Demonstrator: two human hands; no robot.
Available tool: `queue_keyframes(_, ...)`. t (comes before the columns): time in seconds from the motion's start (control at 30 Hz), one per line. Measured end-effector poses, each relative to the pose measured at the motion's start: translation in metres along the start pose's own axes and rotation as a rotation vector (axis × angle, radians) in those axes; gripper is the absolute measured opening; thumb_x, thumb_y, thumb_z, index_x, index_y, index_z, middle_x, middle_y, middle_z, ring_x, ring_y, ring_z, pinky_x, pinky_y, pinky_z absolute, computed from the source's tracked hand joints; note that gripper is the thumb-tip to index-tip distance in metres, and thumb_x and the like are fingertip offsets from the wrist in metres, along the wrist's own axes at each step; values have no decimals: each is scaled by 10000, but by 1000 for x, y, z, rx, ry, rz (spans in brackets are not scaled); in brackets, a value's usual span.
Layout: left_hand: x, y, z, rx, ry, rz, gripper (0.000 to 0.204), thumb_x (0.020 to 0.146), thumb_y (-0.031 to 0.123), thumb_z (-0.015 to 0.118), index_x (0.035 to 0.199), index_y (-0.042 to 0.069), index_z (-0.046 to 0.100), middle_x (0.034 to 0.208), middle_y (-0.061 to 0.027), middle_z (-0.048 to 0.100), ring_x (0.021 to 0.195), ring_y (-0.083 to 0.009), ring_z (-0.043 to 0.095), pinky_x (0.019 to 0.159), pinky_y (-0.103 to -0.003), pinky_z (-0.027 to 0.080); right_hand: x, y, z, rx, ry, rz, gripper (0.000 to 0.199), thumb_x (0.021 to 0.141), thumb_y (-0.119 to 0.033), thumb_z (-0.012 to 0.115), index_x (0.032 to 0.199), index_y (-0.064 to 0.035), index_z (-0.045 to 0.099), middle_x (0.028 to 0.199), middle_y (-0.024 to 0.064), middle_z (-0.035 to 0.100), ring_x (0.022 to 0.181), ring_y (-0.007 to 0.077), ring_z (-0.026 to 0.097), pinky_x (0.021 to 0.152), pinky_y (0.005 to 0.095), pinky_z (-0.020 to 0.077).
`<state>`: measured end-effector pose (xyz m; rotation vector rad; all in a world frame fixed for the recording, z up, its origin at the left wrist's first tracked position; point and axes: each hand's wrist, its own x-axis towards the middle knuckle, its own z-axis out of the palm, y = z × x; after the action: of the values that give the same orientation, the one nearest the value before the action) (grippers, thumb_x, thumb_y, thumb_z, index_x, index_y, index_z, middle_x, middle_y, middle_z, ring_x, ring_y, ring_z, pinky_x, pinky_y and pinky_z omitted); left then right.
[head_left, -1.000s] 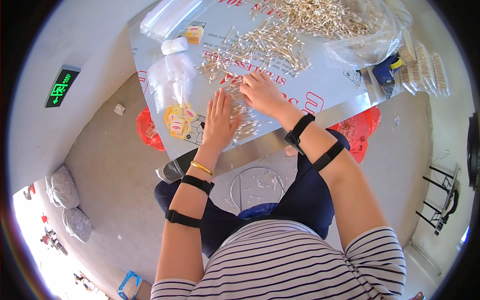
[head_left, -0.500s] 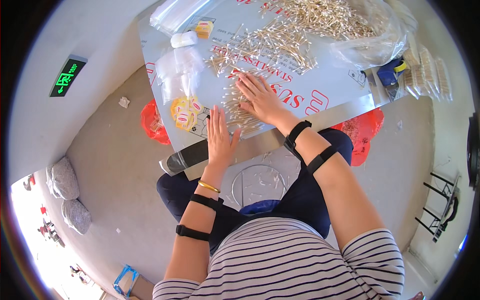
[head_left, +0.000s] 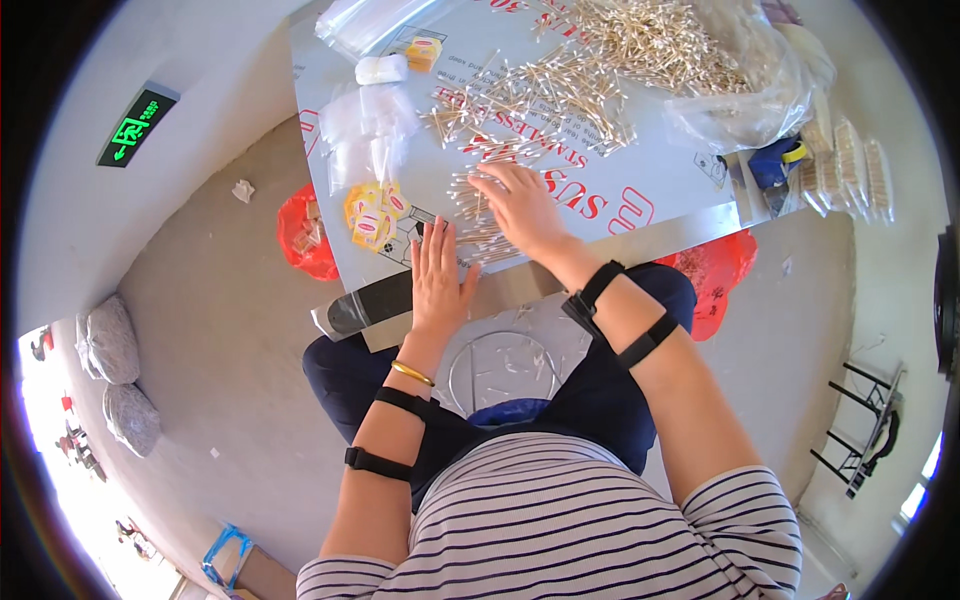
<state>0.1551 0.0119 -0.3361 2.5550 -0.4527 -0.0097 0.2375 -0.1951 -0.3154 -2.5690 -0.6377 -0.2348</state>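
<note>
Both hands slid nearer, left hand [head_left: 437, 282] flat, right hand [head_left: 520, 208] spread over thin cotton swabs [head_left: 478, 215], glossy sheet [head_left: 640, 170].

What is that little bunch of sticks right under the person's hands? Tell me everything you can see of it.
The small bunch of cotton swabs is a cluster of thin pale sticks with white tips, lying flat and roughly side by side on the grey sheet-covered table, near its front edge. The right hand rests on top of it with fingers spread, and the left hand lies flat just beside it, at its lower left end. A much larger loose heap lies farther back.
</note>
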Motion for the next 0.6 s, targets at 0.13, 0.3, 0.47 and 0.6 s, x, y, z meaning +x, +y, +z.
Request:
queue_keyframes(0.13, -4, 0, 1, 21, -3, -18, 739, 1028, 355, 587, 1608, 9, 288, 1692, -186, 261, 1585, -394, 192, 1281, -557, 148, 27, 15, -6, -13, -30, -94, 181, 875, -89, 710, 1049, -137, 714, 1178, 45, 610, 1185, 270, 572, 1019, 435, 461)
queue_keyframes(0.3, -13, 0, 0, 33, 0, -31, 746, 1027, 370, 586, 1611, 16, 287, 1692, -187, 261, 1588, -391, 181, 1285, -558, 137, 40, 19, -6, 28, -96, -185, 65, 878, -95, 704, 856, -129, 654, 1011, 30, 583, 1082, 256, 578, 946, 416, 469)
queue_keyframes(0.47, -17, -4, -8, -1, 0, -35, 748, 1007, 351, 601, 1593, -10, 310, 1678, -218, 273, 1576, -408, 210, 1280, -576, 139, 14, 7, -30, 138, -25, 32, 110, 844, -86, 742, 880, -121, 644, 1012, 34, 570, 1058, 274, 569, 945, 440, 463)
queue_keyframes(0.6, -9, -9, -8, -79, 67, -51, 707, 1048, 380, 519, 1604, 3, 300, 1690, -217, 253, 1581, -412, 195, 1281, -583, 113, -55, -32, -37, 149, -98, 65, 111, 826, -105, 753, 875, -121, 655, 989, 41, 562, 1024, 272, 555, 889, 427, 449)
